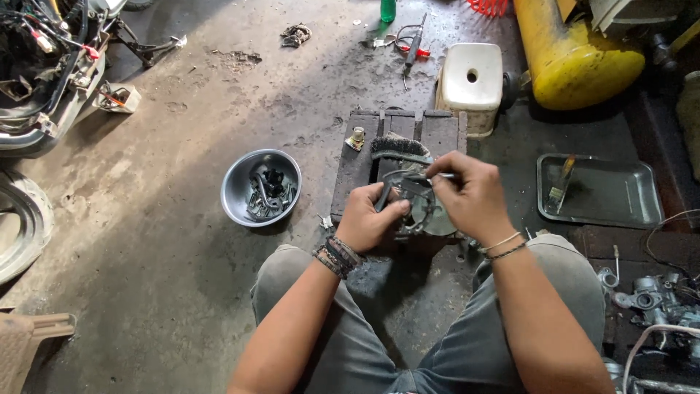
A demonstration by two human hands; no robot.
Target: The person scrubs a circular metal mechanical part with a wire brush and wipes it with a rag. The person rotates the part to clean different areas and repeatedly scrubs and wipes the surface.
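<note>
- Left of you, the metal bowl (261, 188) of bolts sits on the floor.
- Your left hand (370, 219) clamps the round metal part (423, 211) over the wooden worktop (357, 164).
- Your right hand (470, 195) pinches a thin tool (446, 176), probably a pick; you're mid-prying, so steady the part.

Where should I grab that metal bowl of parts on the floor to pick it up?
Take the metal bowl by its rim, on the near right edge, the side closest to the left hand. The rim is bare all round and stands clear of the floor, while the middle is filled with loose dark parts. Come from above and keep it level.
</note>
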